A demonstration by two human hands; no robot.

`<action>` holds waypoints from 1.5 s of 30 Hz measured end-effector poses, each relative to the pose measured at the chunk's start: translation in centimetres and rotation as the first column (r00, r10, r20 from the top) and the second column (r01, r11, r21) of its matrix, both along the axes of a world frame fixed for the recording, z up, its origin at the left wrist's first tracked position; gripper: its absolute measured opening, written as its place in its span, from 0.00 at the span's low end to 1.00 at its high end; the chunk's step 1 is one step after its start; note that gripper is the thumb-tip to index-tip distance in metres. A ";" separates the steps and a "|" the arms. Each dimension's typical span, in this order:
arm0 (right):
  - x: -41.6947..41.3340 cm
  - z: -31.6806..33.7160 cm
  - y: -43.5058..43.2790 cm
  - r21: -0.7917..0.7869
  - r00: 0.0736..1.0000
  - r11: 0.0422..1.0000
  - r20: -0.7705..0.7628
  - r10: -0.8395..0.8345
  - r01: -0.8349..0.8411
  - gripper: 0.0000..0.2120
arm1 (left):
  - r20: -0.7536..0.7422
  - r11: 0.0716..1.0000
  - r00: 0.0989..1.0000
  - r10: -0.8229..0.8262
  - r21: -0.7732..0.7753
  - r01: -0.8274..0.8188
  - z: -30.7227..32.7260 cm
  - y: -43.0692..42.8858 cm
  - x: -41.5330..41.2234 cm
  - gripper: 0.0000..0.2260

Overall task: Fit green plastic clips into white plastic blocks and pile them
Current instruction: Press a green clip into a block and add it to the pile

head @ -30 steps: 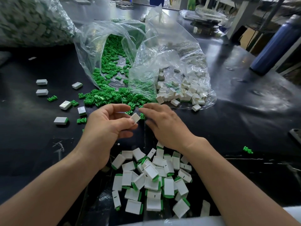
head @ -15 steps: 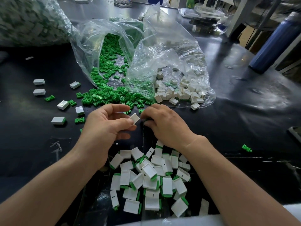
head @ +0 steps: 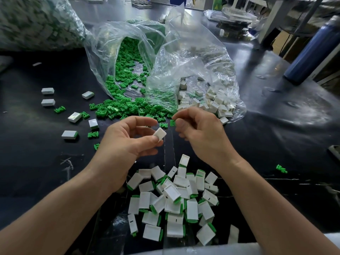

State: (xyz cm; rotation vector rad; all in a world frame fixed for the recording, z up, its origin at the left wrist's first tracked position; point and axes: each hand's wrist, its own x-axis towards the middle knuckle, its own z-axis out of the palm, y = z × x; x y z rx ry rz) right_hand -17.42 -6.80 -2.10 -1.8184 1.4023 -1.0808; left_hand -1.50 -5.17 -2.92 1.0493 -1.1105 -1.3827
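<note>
Pinching white block (head: 160, 133), angled toward green clip (head: 172, 122)

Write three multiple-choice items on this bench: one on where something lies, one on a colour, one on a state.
1. Where does the pile of fitted blocks lie?
A. nearest the person, between the forearms
B. inside a clear bag
C. beside the blue bottle

2. What colour is the clip that the right hand pinches?
A. white
B. blue
C. green

3. How is the white block in the left hand?
A. clip already fitted
B. held apart from the clip
C. lying on the table

Answers:
1 A: the pile sits below both wrists, closest to the camera.
2 C: green shows at the fingertips.
3 B: a gap separates the white block from the clip.
</note>
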 end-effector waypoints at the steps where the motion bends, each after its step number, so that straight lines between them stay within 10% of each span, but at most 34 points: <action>1: 0.0 0.0 0.0 0.006 0.999 1.000 0.027 0.019 -0.020 0.11 | -0.006 1.000 1.000 -0.003 -0.006 0.003 0.0 0.0 0.0 0.12; 45: 0.7 0.7 1.5 0.092 0.967 0.978 -0.159 0.199 -0.186 0.13 | 0.100 0.999 0.995 0.019 -0.033 -0.015 0.7 0.5 0.2 0.15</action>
